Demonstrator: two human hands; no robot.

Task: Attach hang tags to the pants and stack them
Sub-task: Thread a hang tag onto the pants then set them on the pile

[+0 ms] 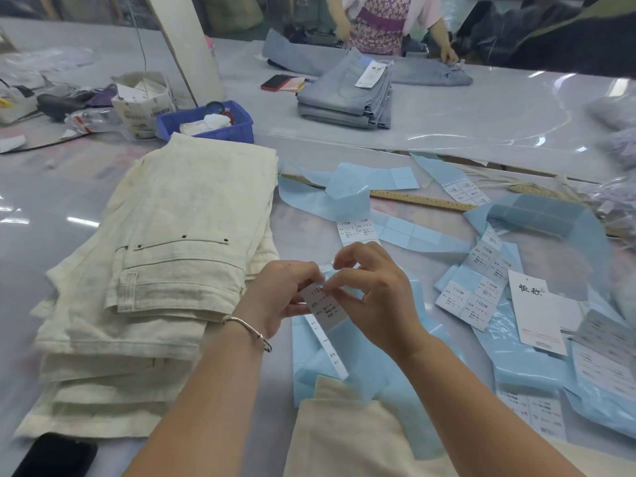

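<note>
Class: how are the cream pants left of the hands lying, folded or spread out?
Folded: the cream pants lie doubled over in a layered stack, waistband edges showing.

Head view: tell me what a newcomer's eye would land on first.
Both hands, left hand and right hand, meet at the centre, pinching a white size label. To their left sits a stack of cream pants. Light blue backing strips sprawl across the table to the right.
</note>
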